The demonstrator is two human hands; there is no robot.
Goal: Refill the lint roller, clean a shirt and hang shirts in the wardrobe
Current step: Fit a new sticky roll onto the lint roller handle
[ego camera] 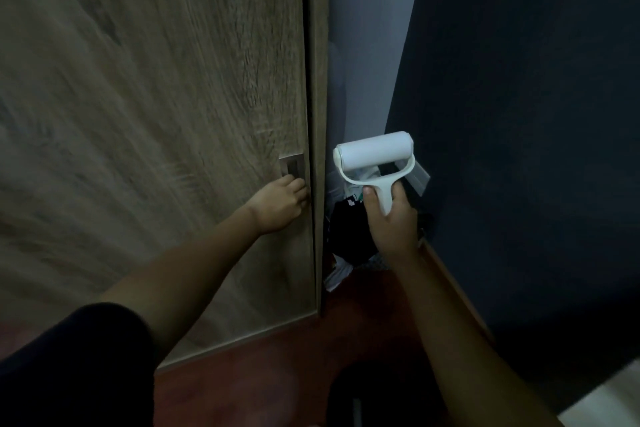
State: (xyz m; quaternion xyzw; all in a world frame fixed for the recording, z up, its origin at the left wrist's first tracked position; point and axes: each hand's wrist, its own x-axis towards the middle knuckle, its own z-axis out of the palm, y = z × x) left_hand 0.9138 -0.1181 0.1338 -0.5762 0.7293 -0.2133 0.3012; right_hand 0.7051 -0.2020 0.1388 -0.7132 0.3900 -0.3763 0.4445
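Note:
A wood-grain wardrobe door [156, 114] fills the left of the head view. It has a recessed metal handle [292, 164] near its right edge. My left hand [280, 206] reaches just below that handle, fingertips hooked at the door's edge. My right hand [393, 218] grips the handle of a white lint roller [375, 152], held upright with its white roll on top. A clear loose flap [417, 177] hangs off the roller's right side.
A dark navy wall [519, 114] stands on the right with a wooden skirting [450, 274] at its foot. Between door and wall is a narrow pale gap with dark and white clothes [346, 239] piled on the reddish floor [277, 374].

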